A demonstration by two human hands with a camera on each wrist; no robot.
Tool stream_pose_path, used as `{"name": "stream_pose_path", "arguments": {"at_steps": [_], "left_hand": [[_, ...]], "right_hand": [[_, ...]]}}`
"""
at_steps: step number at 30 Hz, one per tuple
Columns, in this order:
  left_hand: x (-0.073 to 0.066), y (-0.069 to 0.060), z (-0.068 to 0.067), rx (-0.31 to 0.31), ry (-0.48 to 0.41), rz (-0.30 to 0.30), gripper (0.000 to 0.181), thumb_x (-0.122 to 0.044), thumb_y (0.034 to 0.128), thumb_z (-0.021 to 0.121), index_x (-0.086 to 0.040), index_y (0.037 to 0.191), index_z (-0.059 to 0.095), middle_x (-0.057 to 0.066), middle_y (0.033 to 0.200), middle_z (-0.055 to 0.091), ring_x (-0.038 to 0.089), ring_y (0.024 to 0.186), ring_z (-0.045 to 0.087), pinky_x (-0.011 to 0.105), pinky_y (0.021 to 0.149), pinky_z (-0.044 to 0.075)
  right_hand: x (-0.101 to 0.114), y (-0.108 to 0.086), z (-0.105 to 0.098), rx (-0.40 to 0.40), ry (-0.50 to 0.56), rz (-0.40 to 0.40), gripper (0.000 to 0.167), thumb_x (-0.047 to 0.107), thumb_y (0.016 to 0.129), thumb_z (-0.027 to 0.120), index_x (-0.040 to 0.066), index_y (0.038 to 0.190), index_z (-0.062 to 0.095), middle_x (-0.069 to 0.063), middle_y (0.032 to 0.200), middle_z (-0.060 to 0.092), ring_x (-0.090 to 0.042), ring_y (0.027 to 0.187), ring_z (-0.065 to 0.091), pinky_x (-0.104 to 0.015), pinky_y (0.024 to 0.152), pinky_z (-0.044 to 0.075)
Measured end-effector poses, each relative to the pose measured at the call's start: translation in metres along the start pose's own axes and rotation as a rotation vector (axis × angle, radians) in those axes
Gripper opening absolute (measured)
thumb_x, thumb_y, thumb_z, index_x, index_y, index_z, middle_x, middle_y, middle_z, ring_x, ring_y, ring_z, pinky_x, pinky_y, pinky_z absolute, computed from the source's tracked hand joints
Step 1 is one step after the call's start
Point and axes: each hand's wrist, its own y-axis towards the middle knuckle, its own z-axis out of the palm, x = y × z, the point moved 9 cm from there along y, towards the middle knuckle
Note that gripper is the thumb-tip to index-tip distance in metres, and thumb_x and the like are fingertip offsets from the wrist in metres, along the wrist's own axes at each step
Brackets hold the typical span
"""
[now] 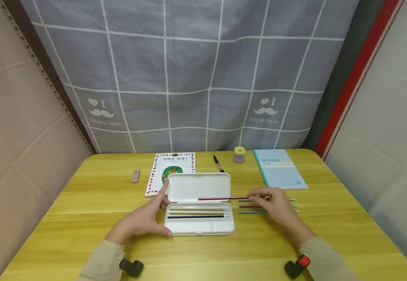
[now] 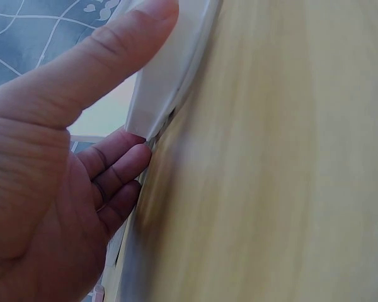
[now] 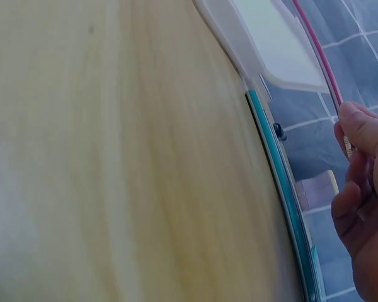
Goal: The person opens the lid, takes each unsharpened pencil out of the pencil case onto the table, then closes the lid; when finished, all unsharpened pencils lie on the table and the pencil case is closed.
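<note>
Head view: the right hand (image 1: 271,201) is pinching the red pencil (image 1: 221,198) across the pencil case (image 1: 193,229)'s right side; the left hand (image 1: 151,216), spread wide, is bracing the case's left. Aligning with the stored pencils (image 1: 196,217) is likely easing placement.

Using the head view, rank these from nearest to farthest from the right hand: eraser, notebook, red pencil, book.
From the right hand:
1. Red pencil: in its grip.
2. Notebook: beyond the hand.
3. Book: off to the left.
4. Eraser: left of the book.

Notebook (image 1: 281,173): "Gambit"; curtain (image 1: 189,66): "love simple"
</note>
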Motion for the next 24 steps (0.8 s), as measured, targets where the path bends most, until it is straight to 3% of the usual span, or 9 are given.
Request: {"name": "stream_pose_path", "arguments": {"at_steps": [6, 9, 20, 24], "left_hand": [[0.001, 0.000, 0.000, -0.001, 0.000, -0.007, 0.151, -0.041, 0.0701, 0.098, -0.023, 0.167, -0.017, 0.000, 0.128, 0.055, 0.021, 0.120, 0.051, 0.033, 0.108, 0.044], [0.002, 0.001, -0.001, 0.000, 0.002, -0.016, 0.151, -0.043, 0.0696, 0.098, -0.024, 0.167, -0.017, -0.002, 0.128, 0.055, 0.020, 0.120, 0.051, 0.032, 0.108, 0.043], [0.002, 0.000, -0.001, 0.001, 0.016, -0.017, 0.151, -0.042, 0.0698, 0.098, -0.023, 0.166, -0.017, -0.001, 0.129, 0.055, 0.020, 0.121, 0.051, 0.034, 0.108, 0.044], [0.002, 0.001, -0.001, 0.004, 0.012, -0.027, 0.151, -0.042, 0.0696, 0.098, -0.025, 0.166, -0.018, -0.002, 0.129, 0.055, 0.020, 0.122, 0.051, 0.034, 0.109, 0.043]], "right_hand": [[-0.008, -0.001, -0.020, -0.056, -0.056, -0.038, 0.008, 0.012, 0.094, 0.078, 0.012, 0.099, 0.084, -0.001, 0.096, 0.078, -0.011, 0.064, 0.051, -0.025, 0.057, 0.043], [-0.016, -0.001, -0.030, -0.084, -0.078, -0.033, 0.008, 0.010, 0.093, 0.078, 0.013, 0.097, 0.084, -0.003, 0.095, 0.078, -0.011, 0.063, 0.048, -0.024, 0.056, 0.041], [-0.048, -0.006, -0.055, -0.106, -0.171, 0.068, 0.008, 0.013, 0.095, 0.077, 0.013, 0.097, 0.085, -0.003, 0.089, 0.077, -0.011, 0.056, 0.043, -0.027, 0.050, 0.039], [-0.056, -0.008, -0.062, -0.098, -0.214, 0.122, 0.009, 0.015, 0.096, 0.077, 0.013, 0.099, 0.085, -0.005, 0.094, 0.078, -0.009, 0.059, 0.044, -0.026, 0.052, 0.039]]}}
